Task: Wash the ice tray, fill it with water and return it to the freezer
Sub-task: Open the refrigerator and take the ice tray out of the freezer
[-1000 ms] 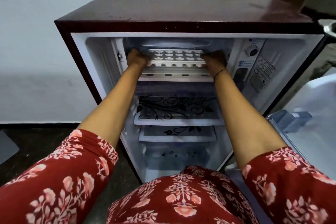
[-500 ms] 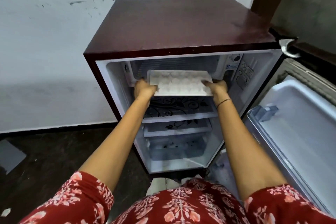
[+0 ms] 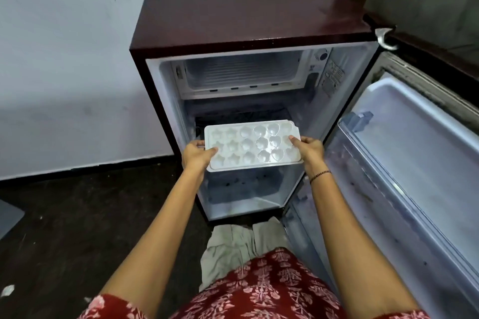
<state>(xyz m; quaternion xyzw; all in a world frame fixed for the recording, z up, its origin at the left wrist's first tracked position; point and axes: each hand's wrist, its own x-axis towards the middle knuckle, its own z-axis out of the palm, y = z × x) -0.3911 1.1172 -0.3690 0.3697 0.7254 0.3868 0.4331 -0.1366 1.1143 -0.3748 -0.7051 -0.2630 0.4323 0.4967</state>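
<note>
White, glossy plastic is what is seen: the ice tray (image 3: 252, 146) is held level in front of the open fridge (image 3: 248, 41), well below the freezer compartment (image 3: 243, 72), its long axis running left to right. The left hand (image 3: 197, 154) is closed on one short end, the right hand (image 3: 309, 150) on the other, so neither is nearer. Star and heart moulds are pressed into its smooth face. No water is made out, so the washing is judged not yet done.
</note>
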